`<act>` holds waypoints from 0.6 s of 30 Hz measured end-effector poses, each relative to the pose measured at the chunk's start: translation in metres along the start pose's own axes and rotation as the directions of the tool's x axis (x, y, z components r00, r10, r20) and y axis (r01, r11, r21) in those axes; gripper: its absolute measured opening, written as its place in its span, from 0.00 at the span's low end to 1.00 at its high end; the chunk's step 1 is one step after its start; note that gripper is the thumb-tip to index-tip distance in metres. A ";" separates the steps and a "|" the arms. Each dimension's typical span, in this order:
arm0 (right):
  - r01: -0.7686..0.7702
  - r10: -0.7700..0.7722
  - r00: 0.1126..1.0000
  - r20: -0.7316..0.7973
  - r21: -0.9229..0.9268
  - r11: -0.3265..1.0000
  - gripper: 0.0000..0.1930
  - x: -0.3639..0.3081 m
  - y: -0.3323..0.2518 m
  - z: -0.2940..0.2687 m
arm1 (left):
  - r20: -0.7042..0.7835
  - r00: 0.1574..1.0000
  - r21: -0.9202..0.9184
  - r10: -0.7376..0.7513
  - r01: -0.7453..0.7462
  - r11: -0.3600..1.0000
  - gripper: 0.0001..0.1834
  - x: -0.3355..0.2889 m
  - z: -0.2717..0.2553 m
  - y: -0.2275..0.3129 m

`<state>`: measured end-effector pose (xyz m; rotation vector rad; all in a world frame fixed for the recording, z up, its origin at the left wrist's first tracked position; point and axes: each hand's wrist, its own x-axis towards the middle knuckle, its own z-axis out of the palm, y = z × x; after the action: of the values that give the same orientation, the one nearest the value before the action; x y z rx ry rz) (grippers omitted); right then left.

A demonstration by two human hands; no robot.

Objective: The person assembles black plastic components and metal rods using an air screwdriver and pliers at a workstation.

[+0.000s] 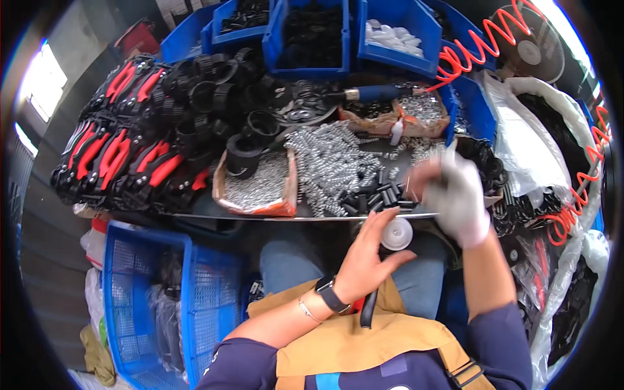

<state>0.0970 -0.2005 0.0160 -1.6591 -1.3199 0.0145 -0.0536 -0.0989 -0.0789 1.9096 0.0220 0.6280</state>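
Note:
My left hand (pixel 365 260), bare and with a dark watch on its wrist, is over my lap just below the bench edge. Between its thumb and fingers sits a round whitish translucent piece (pixel 396 234), and the hand is closed around it; what lies beneath is hidden. A black curved end (pixel 368 311) with a bit of red shows below that wrist. My right hand (pixel 458 198), in a pale glove with bare fingertips, is over the bench's front edge, beside small black cylinders (pixel 380 194). Motion smears its fingers, so their grip is unclear.
Metal springs (pixel 325 162) lie heaped mid-bench beside a carton of small metal parts (pixel 257 182). Red-and-black hand tools (pixel 110 156) are piled at left. Blue bins (pixel 305 39) line the back. A blue-handled tool (pixel 374 93) joins a coiled red hose (pixel 465 58). Blue crates (pixel 188 299) stand lower left.

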 end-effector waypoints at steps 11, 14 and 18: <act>0.539 -0.430 0.842 0.325 -0.530 0.655 0.12 -0.067 -0.015 -0.001 | -0.095 0.995 -0.088 -0.018 0.010 0.996 0.29 -0.002 0.017 -0.012; 0.667 -0.532 0.745 0.403 -0.452 0.593 0.11 -0.059 -0.015 -0.008 | -0.002 0.995 -0.245 -0.100 0.097 0.965 0.29 -0.002 0.016 -0.013; 0.404 -0.246 0.891 0.382 -0.419 0.813 0.21 -0.048 -0.029 -0.004 | 0.005 0.999 -0.082 -0.043 0.043 0.996 0.36 -0.001 0.015 -0.014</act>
<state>0.0585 -0.2410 0.0127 -1.8685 -1.9720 -0.3031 -0.0443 -0.1056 -0.0958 1.8266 0.0347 0.5877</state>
